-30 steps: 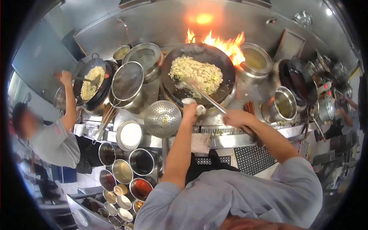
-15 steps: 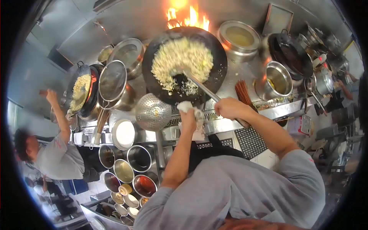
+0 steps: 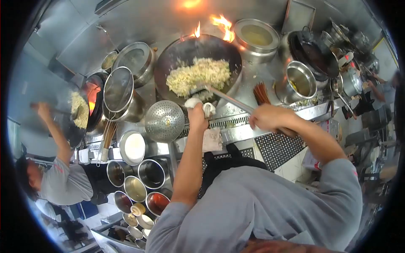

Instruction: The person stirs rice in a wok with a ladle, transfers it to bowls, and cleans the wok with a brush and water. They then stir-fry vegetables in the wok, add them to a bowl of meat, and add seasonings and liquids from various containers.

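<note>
A large black wok [image 3: 179, 52] stands on the burner, holding a heaped mass of fried rice [image 3: 200, 76] with pale and greenish bits. My left hand [image 3: 198, 117] is closed on a white cloth [image 3: 193, 102] at the wok's near edge; the cloth hides the grip beneath it. My right hand [image 3: 272, 118] is wrapped around the long handle of a metal ladle [image 3: 232, 99]. Its head lies against the near side of the rice, partly covered.
Flames [image 3: 223, 27] rise behind the wok. A perforated strainer [image 3: 164, 121] lies left of it, near lidded and open pots. Bamboo brush [image 3: 261, 93] and steel pot [image 3: 301, 82] stand right. Sauce containers [image 3: 136, 188] are lower left. A co-worker [image 3: 63, 181] handles another wok at far left.
The rice has gathered from a wide blurred spread into a heap. The wok has tilted, and the flames behind it look smaller. My right hand moved right with the ladle; my left shifted slightly up-left.
</note>
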### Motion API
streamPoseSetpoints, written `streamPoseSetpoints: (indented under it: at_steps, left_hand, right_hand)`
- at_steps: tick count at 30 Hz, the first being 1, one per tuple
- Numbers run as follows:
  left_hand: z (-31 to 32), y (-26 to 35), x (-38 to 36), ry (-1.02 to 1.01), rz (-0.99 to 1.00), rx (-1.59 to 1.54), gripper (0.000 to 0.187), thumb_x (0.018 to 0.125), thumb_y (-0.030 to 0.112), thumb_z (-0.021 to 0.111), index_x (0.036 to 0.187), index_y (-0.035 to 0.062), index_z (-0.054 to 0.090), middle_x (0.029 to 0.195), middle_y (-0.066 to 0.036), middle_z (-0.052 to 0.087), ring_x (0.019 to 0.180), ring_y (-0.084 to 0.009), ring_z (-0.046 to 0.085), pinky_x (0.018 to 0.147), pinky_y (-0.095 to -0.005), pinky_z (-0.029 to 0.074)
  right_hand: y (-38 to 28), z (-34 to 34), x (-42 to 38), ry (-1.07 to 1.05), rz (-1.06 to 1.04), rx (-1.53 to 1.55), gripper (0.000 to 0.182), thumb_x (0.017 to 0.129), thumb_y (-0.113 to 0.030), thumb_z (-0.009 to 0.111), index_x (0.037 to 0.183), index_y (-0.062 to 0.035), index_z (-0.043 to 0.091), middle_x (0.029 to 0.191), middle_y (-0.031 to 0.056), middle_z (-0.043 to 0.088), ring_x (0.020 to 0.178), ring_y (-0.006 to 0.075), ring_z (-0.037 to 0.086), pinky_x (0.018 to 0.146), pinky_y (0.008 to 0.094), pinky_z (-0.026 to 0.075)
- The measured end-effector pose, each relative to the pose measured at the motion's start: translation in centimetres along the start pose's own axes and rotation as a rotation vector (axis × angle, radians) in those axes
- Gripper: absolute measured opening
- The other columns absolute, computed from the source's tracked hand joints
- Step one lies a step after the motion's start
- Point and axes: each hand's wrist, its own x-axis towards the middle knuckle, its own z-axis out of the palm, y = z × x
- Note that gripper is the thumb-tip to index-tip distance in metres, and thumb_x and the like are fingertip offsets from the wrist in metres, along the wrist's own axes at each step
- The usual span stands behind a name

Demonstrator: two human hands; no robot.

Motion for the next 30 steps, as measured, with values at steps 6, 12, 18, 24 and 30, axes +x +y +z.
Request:
streamPoseSetpoints:
  at_steps: [6,12,18,24,30]
  left_hand:
    - [-2.0,-6.0,-4.3,0.134,0.262,-0.068,0.036,0.083,-0.005,0.045,0.117,0.0042,0.044,0.104,-0.009,0.053,0.085,-0.0212,0.060,0.069,-0.0355,0.054]
    - [-0.2,1.3,2.3,0.254,0.213,0.066,0.030,0.084,0.006,0.047,0.114,0.0023,0.045,0.101,-0.012,0.053,0.081,-0.0246,0.060,0.061,-0.0404,0.053]
    - [-8.2,-0.5,-5.3,-0.212,-0.356,0.190,0.048,0.088,0.031,0.063,0.123,0.0007,0.051,0.101,-0.010,0.064,0.088,-0.0258,0.065,0.073,-0.0413,0.055]
    - [-6.3,-13.2,-9.3,-0.211,-0.296,0.222,0.039,0.087,0.013,0.063,0.122,-0.0002,0.051,0.102,-0.012,0.062,0.086,-0.0213,0.063,0.071,-0.0328,0.053]
    - [-4.6,-13.1,-10.7,-0.759,-0.426,0.940,0.047,0.084,0.013,0.060,0.128,0.0016,0.048,0.110,-0.013,0.061,0.098,-0.0231,0.058,0.092,-0.0351,0.045]
  right_hand:
    - [-0.3,3.1,5.4,0.306,-0.105,0.469,0.017,0.082,-0.014,0.054,0.089,-0.0052,0.067,0.061,0.0088,0.058,0.046,0.0193,0.057,0.044,0.0352,0.046]
    - [-1.9,2.0,6.2,-0.047,-0.951,1.666,0.080,0.078,-0.049,0.072,0.137,-0.0097,0.034,0.108,0.0148,0.057,0.090,0.0265,0.061,0.072,0.0371,0.051]
    - [1.5,-5.9,9.1,0.813,-0.639,0.134,0.040,0.083,-0.015,0.070,0.121,-0.0074,0.058,0.119,0.0075,0.058,0.112,0.0216,0.055,0.093,0.0327,0.046]
    - [-4.2,-1.8,15.6,0.358,-1.108,-0.209,0.060,0.069,-0.001,0.066,0.126,-0.0173,0.055,0.134,0.0119,0.051,0.131,0.0324,0.041,0.107,0.0495,0.031]
    - [-4.9,5.5,16.7,0.420,-1.265,-0.387,0.056,0.066,-0.004,0.066,0.121,-0.0179,0.058,0.113,0.0101,0.059,0.116,0.0287,0.051,0.093,0.0523,0.038]
